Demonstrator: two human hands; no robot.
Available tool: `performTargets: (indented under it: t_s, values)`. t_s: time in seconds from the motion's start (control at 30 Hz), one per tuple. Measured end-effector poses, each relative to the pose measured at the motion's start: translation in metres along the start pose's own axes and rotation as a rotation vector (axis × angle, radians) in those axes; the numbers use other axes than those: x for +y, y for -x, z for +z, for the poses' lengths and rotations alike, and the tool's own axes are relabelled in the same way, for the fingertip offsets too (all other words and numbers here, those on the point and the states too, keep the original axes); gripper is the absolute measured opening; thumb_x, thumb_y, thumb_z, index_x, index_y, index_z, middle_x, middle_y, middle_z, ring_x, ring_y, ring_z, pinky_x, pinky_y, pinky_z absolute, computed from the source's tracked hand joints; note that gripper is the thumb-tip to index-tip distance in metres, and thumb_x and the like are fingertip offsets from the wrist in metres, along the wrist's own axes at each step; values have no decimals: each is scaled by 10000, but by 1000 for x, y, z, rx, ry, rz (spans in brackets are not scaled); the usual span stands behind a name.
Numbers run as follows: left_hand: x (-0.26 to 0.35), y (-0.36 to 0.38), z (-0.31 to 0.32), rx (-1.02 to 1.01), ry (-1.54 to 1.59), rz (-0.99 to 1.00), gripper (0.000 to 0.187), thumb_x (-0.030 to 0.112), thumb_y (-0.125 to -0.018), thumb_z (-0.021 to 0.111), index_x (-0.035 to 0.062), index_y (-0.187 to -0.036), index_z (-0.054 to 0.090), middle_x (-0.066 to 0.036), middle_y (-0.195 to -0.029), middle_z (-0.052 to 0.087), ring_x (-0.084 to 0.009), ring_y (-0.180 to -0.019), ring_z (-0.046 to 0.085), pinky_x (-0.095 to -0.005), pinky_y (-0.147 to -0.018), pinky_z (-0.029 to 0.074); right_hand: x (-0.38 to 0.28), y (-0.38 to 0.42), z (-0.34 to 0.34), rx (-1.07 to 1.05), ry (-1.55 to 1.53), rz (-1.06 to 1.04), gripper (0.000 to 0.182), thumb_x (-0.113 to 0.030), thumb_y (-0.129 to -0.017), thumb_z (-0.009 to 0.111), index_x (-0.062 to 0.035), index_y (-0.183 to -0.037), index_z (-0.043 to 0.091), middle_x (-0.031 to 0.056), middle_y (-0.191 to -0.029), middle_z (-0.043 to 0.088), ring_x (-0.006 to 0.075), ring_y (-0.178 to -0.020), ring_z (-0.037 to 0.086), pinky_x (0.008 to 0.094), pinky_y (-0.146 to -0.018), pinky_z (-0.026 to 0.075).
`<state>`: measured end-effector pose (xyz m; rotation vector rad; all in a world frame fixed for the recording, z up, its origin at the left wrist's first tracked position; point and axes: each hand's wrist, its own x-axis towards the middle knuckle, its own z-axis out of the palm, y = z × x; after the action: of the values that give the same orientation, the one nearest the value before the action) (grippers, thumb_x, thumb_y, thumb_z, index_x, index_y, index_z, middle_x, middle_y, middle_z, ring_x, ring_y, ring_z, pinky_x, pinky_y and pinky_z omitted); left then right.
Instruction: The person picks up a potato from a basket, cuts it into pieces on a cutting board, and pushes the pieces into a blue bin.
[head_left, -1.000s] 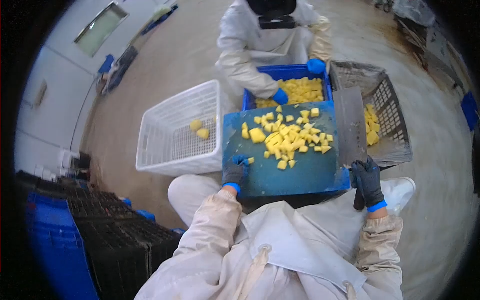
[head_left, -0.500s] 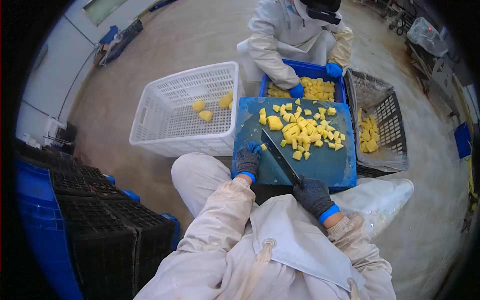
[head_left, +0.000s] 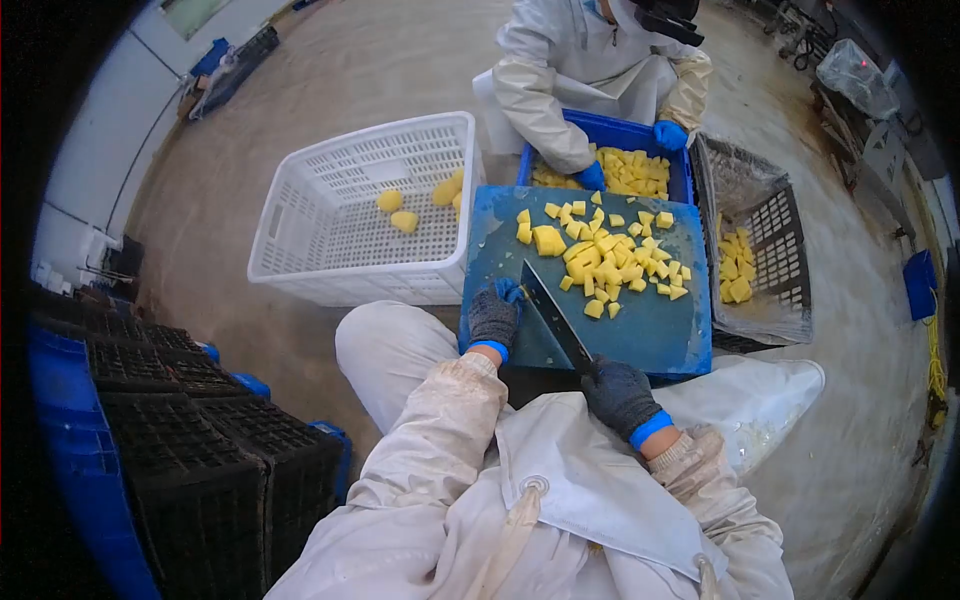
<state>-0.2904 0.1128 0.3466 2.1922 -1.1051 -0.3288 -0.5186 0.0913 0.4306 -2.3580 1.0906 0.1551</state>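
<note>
My right hand, in a dark grey glove with a blue cuff, is closed round the handle of a knife. Its broad blade points up and left over the blue cutting board. At the board's left edge, my left hand, gloved with blue fingertips, is closed on a potato piece mostly hidden by the fingers, beside the blade's tip. Beyond the knife lie many yellow potato chunks and a larger peeled potato piece.
Left of the board stands a white crate with several peeled potatoes. Across from me a person in blue gloves reaches into a blue bin of cut chunks. A black crate lined with plastic sits right; dark crates stand lower left.
My view has shifted slightly. The blade stays next to my left fingertips, and less of the yellow piece shows there. The person opposite has moved a little over the bin.
</note>
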Motion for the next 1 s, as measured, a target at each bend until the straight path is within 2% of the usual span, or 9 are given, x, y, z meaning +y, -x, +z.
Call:
performTargets:
  t_s: [0.17, 0.3, 0.4, 0.47, 0.6, 0.7, 0.8, 0.87, 1.0]
  values:
    - [2, 1, -1, 25, -36, 38, 206, 256, -819, 595, 78, -911, 644, -191, -928, 615, -383, -880, 566, -445, -792, 447, -3, -4, 11, -47, 14, -3, 340, -270, -841, 489, 12, -1007, 584, 220, -775, 634, 369, -759, 618, 462, -692, 473]
    - [2, -1, -2, 12, -36, 80, 219, 249, -824, 586, 71, -948, 621, -196, -920, 607, -389, -891, 556, -449, -800, 443, 11, 3, 12, 64, -84, 28, 320, -302, -845, 460, -42, -920, 631, 206, -763, 638, 374, -739, 625, 467, -672, 489]
    - [12, 8, -13, -148, -54, -23, 257, 246, -828, 580, 67, -1012, 593, -214, -966, 593, -393, -927, 547, -451, -808, 439, 41, 16, 7, 157, -106, -26, 368, -368, -859, 488, -41, -941, 635, 199, -755, 638, 380, -731, 619, 467, -658, 483]
    - [12, 7, -6, -12, -194, 124, 311, 245, -812, 591, 61, -1062, 574, -223, -1044, 575, -390, -986, 539, -447, -847, 435, 50, 27, -19, 187, -389, 85, 314, -316, -836, 548, -30, -937, 629, 195, -758, 639, 379, -749, 617, 463, -675, 476]
    - [22, -5, -3, 11, -256, 281, 359, 246, -788, 590, 58, -1094, 574, -214, -1116, 554, -379, -1042, 526, -438, -894, 426, 75, 43, -55, 236, -483, 149, 247, -240, -818, 579, -27, -935, 623, 206, -805, 637, 378, -797, 609, 447, -694, 471]
    - [19, -21, 10, -195, -437, 318, 403, 226, -761, 580, 80, -1136, 571, -192, -1138, 559, -366, -1085, 513, -439, -941, 406, 104, 49, -41, 266, -592, 100, 260, -202, -817, 570, -32, -1008, 618, 233, -907, 625, 389, -848, 592, 417, -718, 475]
    - [27, -25, 4, -314, -483, 321, 387, 204, -730, 604, 89, -1099, 590, -184, -1101, 581, -358, -1083, 518, -439, -940, 407, 99, 53, -42, 248, -610, 62, 299, -287, -826, 580, -44, -997, 608, 220, -868, 626, 400, -838, 589, 446, -708, 467]
    - [26, -28, 6, -328, -548, 346, 348, 203, -730, 603, 79, -1055, 590, -191, -1103, 570, -357, -1072, 520, -444, -929, 410, 107, 44, -24, 353, -591, 19, 309, -304, -826, 567, -53, -1003, 601, 210, -865, 630, 407, -825, 589, 459, -699, 465]
    - [30, -30, 9, -370, -512, 286, 311, 198, -730, 604, 66, -1011, 581, -196, -1097, 559, -357, -1057, 522, -455, -908, 417, 108, 40, -23, 302, -556, -23, 299, -307, -822, 547, -47, -962, 593, 212, -845, 628, 402, -796, 594, 475, -681, 461]
